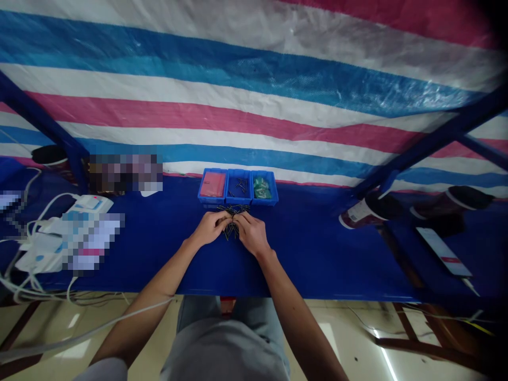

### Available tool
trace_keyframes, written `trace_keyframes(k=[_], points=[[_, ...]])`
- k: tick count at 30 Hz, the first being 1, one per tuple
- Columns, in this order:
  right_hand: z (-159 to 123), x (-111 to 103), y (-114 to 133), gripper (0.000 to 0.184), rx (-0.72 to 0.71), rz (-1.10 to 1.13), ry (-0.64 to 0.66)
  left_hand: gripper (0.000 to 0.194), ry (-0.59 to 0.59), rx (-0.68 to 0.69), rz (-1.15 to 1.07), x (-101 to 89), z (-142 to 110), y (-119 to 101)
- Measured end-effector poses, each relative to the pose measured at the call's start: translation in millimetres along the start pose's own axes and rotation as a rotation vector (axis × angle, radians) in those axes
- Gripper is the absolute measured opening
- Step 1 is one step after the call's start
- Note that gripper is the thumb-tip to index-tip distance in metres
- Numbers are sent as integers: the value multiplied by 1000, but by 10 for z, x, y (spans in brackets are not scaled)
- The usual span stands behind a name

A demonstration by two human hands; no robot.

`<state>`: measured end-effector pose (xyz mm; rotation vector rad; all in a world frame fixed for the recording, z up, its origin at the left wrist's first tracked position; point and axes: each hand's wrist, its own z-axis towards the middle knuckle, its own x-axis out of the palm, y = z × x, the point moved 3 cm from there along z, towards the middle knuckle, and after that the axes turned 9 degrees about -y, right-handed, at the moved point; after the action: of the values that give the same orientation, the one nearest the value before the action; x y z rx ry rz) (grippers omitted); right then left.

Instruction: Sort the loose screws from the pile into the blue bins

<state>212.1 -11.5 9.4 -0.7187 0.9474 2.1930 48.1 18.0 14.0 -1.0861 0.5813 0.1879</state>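
Note:
A pile of thin dark pieces, like screws or nails [230,230], lies on the blue table in front of me. My left hand [213,225] and my right hand [251,229] meet over this pile with bent fingers and closed fingertips. Whatever they pinch is too small to make out. Just behind the pile stand three joined blue bins. The left bin [212,200] holds flat pink-red pieces [213,184]. A few thin dark pieces [241,185] lie in the middle bin [238,201]. Green and whitish small pieces [262,188] fill part of the right bin [264,201].
On the left, a white power strip [93,203] sits among tangled white cables. Dark cups, one lying toward the right post [361,213], and a phone [444,252] are at the right. Blue metal posts and a striped sheet [238,116] bound the table's back.

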Motion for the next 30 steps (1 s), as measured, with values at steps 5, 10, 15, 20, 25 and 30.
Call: trace_keyframes(k=[5,10,15,20,25,30], points=[[14,-12,47,23,11,-37,31,27,-44,11,-3,-7,3,-15],[11,37,53,32,133,55,17,27,-90,19,-4,-4,11,-24],[20,69,16,44,253,164,-43,27,-120,16,-34,-14,19,-31],[53,1,26,40,235,266,-40,29,-126,-15,-65,-32,15,-23],[56,-29,33,30,217,327,-52,30,-111,-39,-97,-49,6,-6],[52,-23,18,19,201,378,-74,33,-100,-77,-131,-61,-1,-5]])
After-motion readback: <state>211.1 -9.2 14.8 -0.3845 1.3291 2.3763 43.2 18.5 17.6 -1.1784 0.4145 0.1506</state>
